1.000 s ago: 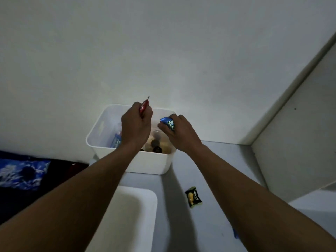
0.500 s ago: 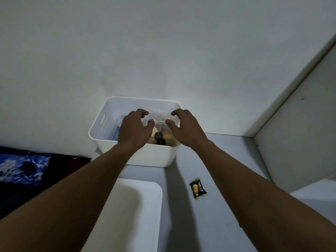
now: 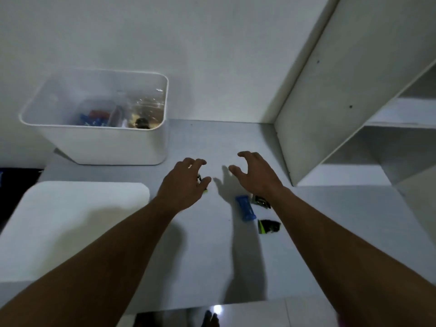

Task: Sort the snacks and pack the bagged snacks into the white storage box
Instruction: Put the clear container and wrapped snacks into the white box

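Both hands had pulled back from the white storage box (image 3: 113, 147) and hung over the grey tabletop (image 3: 200, 256). Left hand (image 3: 186, 182) curled loosely open above one dark packet (image 3: 199, 180), largely hidden beneath it; right hand (image 3: 257, 173) was spread and empty. Three more packets lay near the right wrist: one blue (image 3: 245, 208), two black-and-green (image 3: 260, 201) (image 3: 269, 226). Several bagged snacks sat inside the box by the wall.
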The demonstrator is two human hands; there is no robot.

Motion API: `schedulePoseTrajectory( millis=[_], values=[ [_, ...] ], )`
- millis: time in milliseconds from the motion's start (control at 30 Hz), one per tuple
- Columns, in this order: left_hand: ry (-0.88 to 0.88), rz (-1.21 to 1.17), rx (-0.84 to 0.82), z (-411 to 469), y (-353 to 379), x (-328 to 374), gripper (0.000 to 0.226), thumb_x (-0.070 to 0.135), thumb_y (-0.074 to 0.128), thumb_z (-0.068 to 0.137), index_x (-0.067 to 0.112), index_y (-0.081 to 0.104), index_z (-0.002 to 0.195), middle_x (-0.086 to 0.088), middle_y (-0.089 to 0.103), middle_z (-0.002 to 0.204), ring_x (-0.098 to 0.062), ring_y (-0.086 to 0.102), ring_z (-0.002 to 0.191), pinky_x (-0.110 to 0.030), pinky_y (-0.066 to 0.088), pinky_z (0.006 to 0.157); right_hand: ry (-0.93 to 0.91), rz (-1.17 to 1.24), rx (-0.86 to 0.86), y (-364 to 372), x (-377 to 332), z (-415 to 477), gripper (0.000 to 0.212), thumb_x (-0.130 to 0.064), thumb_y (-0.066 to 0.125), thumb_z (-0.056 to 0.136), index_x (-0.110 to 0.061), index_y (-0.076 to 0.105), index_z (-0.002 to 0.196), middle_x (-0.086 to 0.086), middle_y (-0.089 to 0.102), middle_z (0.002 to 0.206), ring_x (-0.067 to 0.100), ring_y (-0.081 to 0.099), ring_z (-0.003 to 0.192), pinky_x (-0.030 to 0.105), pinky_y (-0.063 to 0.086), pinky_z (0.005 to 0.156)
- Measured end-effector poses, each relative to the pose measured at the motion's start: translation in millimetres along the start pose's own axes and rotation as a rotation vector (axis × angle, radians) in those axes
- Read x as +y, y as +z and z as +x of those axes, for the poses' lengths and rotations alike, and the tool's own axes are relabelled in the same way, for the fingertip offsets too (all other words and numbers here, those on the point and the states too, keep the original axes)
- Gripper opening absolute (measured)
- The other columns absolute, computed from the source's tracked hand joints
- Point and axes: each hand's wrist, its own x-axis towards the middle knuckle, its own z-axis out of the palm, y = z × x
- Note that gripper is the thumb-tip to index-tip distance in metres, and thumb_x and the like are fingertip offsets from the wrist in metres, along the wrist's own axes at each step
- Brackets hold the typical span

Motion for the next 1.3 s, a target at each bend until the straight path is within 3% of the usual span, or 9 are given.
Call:
schedulePoseTrajectory(
  millis=[100, 200, 467, 633, 800, 1000, 1133, 1233, 1300],
  values=[
    [-0.087, 0.042, -0.161, -0.9, 43.7, 11.2, 0.066, 0.065, 0.041, 0.092, 0.037, 0.031, 0.151, -0.012, 0.031, 0.158, -0.033, 0.023, 0.147, -0.047, 0.025, 0.117, 0.109, -0.052, -0.071, 17.1, 50.5, -23.1, 0.074, -0.067, 0.048, 0.09, -0.032, 0.029, 0.152, 0.008, 0.027, 0.16, 0.026, 0.027, 0.147, 0.049, 0.028, 0.117],
    [-0.179, 0.052, -0.28, -3.6, 82.5, 24.2, 0.076, 0.076, 0.024, 0.089, 0.038, 0.015, 0.155, -0.015, 0.014, 0.163, -0.037, 0.006, 0.15, -0.052, 0.01, 0.121, 0.125, -0.119, -0.147, 38.0, 91.7, -46.8, 0.066, -0.06, 0.039, 0.097, -0.03, 0.023, 0.154, 0.008, 0.02, 0.162, 0.029, 0.015, 0.15, 0.055, 0.016, 0.119],
    [-0.1, 0.175, -0.181, -10.9, 139.6, 56.3, 0.095, 0.086, 0.036, 0.077, 0.03, 0.029, 0.153, -0.016, 0.024, 0.16, -0.037, 0.014, 0.149, -0.052, 0.019, 0.117, -0.056, -0.237, 0.047, 71.1, 134.4, -67.6, 0.05, -0.046, 0.025, 0.102, -0.026, 0.037, 0.146, 0.005, 0.045, 0.145, 0.029, 0.038, 0.133, 0.05, 0.036, 0.106],
    [-0.084, 0.036, 0.007, -8.0, 138.7, 47.7, 0.074, 0.05, 0.063, 0.079, 0.018, 0.048, 0.144, -0.021, 0.039, 0.15, -0.038, 0.035, 0.136, -0.048, 0.039, 0.106, -0.032, -0.346, 0.162, 68.2, 136.6, -60.5, 0.039, -0.05, 0.042, 0.098, -0.026, 0.052, 0.127, 0.005, 0.054, 0.114, 0.028, 0.053, 0.098, 0.041, 0.046, 0.081],
    [-0.101, 0.28, 0.026, -4.9, 132.1, 33.6, 0.056, 0.048, 0.058, 0.071, 0.017, 0.068, 0.115, -0.01, 0.062, 0.11, -0.04, 0.051, 0.102, -0.043, 0.044, 0.081, -0.013, -0.317, 0.108, 65.5, 130.6, -52.3, 0.037, -0.052, 0.044, 0.097, -0.022, 0.052, 0.117, 0.003, 0.05, 0.108, 0.025, 0.061, 0.076, 0.038, 0.054, 0.065],
    [0.0, 0.352, -0.035, -5.4, 129.6, 21.5, 0.035, 0.03, 0.051, 0.069, 0.009, 0.061, 0.095, -0.012, 0.053, 0.077, -0.031, 0.051, 0.066, -0.034, 0.043, 0.05, -0.002, -0.238, 0.109, 55.8, 110.4, -39.6, 0.039, -0.057, 0.046, 0.094, -0.022, 0.052, 0.111, 0.0, 0.05, 0.104, 0.027, 0.061, 0.075, 0.038, 0.053, 0.067],
    [0.086, 0.246, -0.017, -8.3, 118.8, 4.6, 0.032, 0.02, 0.042, 0.073, 0.003, 0.059, 0.094, -0.013, 0.05, 0.07, -0.03, 0.046, 0.059, -0.044, 0.048, 0.051, -0.049, -0.221, 0.129, 36.9, 82.1, -18.7, 0.04, -0.056, 0.049, 0.095, -0.021, 0.054, 0.113, 0.002, 0.051, 0.107, 0.028, 0.061, 0.077, 0.034, 0.048, 0.065],
    [0.155, 0.179, 0.015, -2.7, 81.7, 14.0, 0.028, 0.015, 0.044, 0.07, -0.003, 0.063, 0.082, -0.012, 0.052, 0.064, -0.028, 0.047, 0.049, -0.036, 0.046, 0.046, -0.126, -0.219, 0.183, 14.7, 53.6, 2.6, 0.041, -0.056, 0.049, 0.096, -0.02, 0.056, 0.115, 0.002, 0.053, 0.107, 0.027, 0.061, 0.076, 0.031, 0.044, 0.061],
    [0.126, 0.108, 0.048, 2.9, 46.8, 17.8, 0.034, 0.021, 0.048, 0.076, -0.001, 0.064, 0.096, -0.012, 0.058, 0.074, -0.03, 0.053, 0.062, -0.033, 0.046, 0.052, -0.153, -0.208, 0.212, -1.2, 28.3, 15.4, 0.041, -0.057, 0.049, 0.095, -0.021, 0.056, 0.115, 0.001, 0.054, 0.107, 0.028, 0.062, 0.078, 0.031, 0.046, 0.062]
  ],
)
